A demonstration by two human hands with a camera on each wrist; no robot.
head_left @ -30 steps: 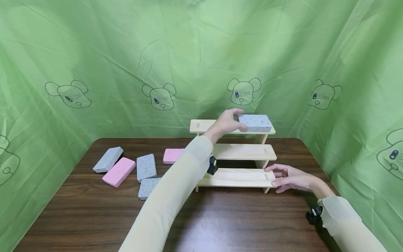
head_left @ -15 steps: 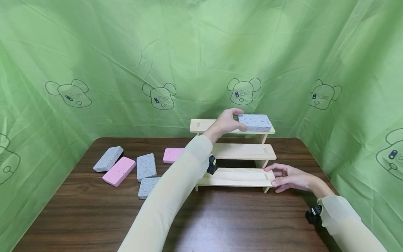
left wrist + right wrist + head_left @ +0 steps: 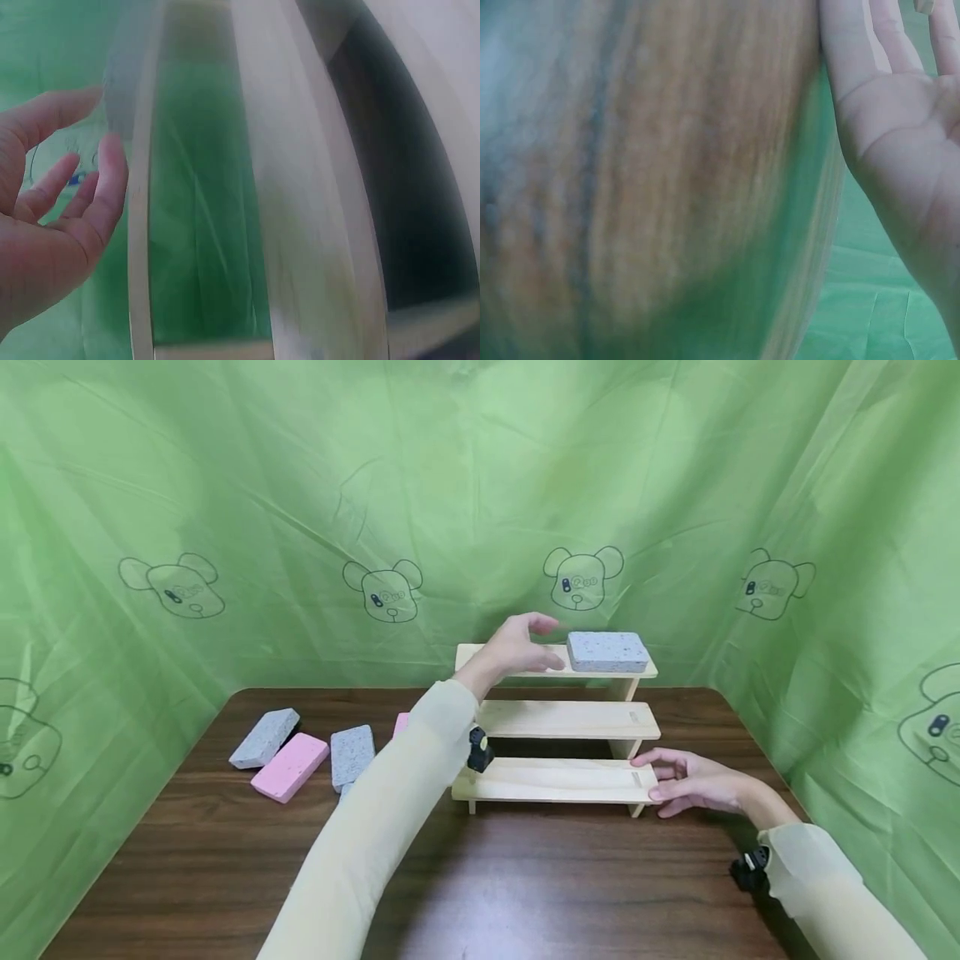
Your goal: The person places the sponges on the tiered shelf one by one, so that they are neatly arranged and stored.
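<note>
A three-tier wooden stand (image 3: 570, 718) stands on the table. On the right part of its top shelf lies a pale blue speckled sponge (image 3: 607, 650). My left hand (image 3: 517, 647) hovers at the top shelf, just left of the sponge, thumb and fingers spread with a gap to it. In the left wrist view the left hand (image 3: 67, 180) holds nothing. My right hand (image 3: 697, 783) grips the right end of the lowest shelf, fingertips at the back corner and thumb at the front edge. The right wrist view shows mainly its palm (image 3: 907, 127); the grip is mostly cut off.
At the left of the table (image 3: 225, 860) lie a blue sponge (image 3: 266, 737), a pink sponge (image 3: 291, 767) and another blue sponge (image 3: 352, 753). My left sleeve partly covers one more pink sponge (image 3: 401, 722) and a blue one. A green cloth (image 3: 465, 460) hangs behind and around.
My left hand has let go of the blue sponge on the top shelf and drawn back to the left. The sponge stays put. My right hand keeps its hold on the stand.
</note>
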